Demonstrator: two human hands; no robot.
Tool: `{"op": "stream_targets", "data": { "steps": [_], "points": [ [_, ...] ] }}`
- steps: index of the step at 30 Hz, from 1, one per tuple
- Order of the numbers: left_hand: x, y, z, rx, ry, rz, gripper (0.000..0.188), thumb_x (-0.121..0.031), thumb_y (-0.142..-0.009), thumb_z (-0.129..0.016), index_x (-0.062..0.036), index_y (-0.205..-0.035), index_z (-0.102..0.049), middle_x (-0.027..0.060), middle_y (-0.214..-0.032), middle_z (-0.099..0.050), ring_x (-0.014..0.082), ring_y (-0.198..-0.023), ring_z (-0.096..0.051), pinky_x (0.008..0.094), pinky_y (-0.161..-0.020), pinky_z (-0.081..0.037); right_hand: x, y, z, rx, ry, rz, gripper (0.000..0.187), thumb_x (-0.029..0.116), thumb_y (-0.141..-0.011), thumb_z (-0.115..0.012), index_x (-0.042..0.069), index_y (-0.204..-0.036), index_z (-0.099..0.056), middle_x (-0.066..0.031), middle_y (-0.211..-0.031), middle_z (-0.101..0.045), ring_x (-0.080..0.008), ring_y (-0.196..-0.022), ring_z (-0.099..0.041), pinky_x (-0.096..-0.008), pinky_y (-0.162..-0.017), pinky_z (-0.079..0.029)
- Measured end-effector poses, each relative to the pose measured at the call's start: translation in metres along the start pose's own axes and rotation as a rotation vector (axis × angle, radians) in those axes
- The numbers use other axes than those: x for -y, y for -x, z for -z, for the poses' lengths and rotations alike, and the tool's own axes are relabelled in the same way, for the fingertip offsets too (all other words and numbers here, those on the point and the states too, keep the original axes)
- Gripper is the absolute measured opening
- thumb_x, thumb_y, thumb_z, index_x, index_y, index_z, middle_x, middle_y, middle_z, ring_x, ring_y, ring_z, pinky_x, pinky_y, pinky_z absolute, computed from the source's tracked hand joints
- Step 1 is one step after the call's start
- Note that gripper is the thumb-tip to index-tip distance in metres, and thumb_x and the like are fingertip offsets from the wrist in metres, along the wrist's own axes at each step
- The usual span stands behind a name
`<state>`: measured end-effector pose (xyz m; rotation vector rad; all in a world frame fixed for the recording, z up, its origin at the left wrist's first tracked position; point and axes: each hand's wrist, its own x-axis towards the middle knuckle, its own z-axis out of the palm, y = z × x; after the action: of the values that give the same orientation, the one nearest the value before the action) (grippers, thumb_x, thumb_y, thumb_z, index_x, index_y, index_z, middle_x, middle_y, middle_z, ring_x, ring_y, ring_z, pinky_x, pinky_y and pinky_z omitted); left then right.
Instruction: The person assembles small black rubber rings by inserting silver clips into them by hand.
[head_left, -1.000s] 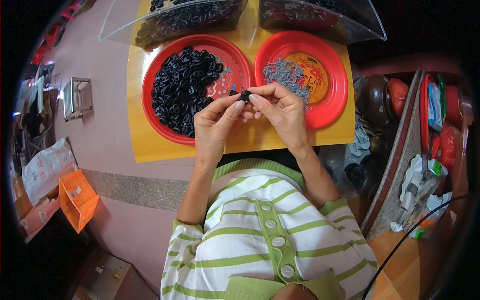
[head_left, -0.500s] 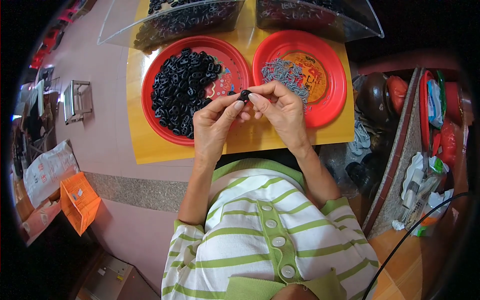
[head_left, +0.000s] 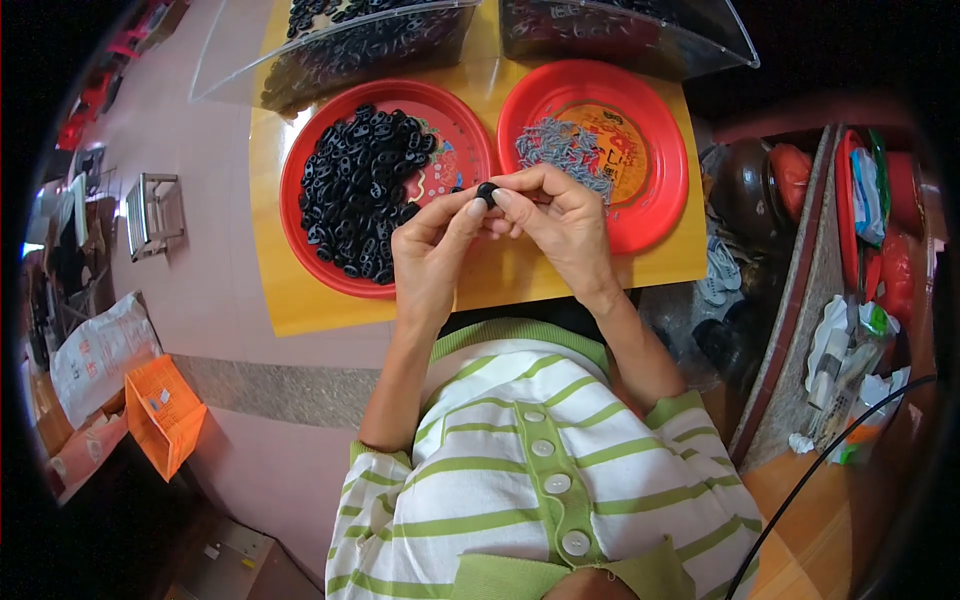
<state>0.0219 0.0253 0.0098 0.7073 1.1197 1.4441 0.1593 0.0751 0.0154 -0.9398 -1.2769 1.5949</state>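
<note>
Small black part (head_left: 486, 191) pinched jointly between fingertips of left hand (head_left: 432, 255) and right hand (head_left: 560, 215), both grips clenched on it. It sits above the yellow desk (head_left: 290, 290), just right of the left red plate (head_left: 300, 165) of black parts; long axis unclear.

I see both hands meet above the yellow board's (head_left: 300, 300) near edge: left hand (head_left: 432, 255) and right hand (head_left: 560, 225) pinch one small black piece (head_left: 487, 190). Behind them sit a red plate (head_left: 300, 170) of black pieces and another red plate (head_left: 660, 180) of grey pieces.
</note>
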Motion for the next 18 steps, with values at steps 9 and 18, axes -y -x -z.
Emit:
{"op": "stream_targets", "data": {
  "steps": [9,18],
  "points": [
    [-0.006,0.005,0.001,-0.097,0.044,0.063,0.016,-0.010,-0.089,-0.063,0.0033,-0.096,-0.068,0.0066,-0.084,-0.068,0.0101,-0.072,-0.061,0.0214,-0.067,-0.050,0.013,0.004,-0.006,0.027,0.381,0.249,0.021,0.000,-0.077,-0.069,0.000,-0.097,-0.062,-0.0053,-0.084,-0.059,-0.0092,-0.069,-0.060,-0.0240,-0.060,-0.050],
    [-0.011,0.004,0.007,0.021,-0.010,0.124,0.014,-0.005,-0.087,-0.064,0.0020,-0.098,-0.067,0.0051,-0.087,-0.066,0.0094,-0.074,-0.060,0.0209,-0.069,-0.049,0.016,0.005,0.001,0.028,0.521,0.325,0.022,-0.001,-0.074,-0.070,0.001,-0.094,-0.061,-0.0051,-0.079,-0.057,-0.0106,-0.064,-0.058,-0.0251,-0.058,-0.049]
  ]
}}
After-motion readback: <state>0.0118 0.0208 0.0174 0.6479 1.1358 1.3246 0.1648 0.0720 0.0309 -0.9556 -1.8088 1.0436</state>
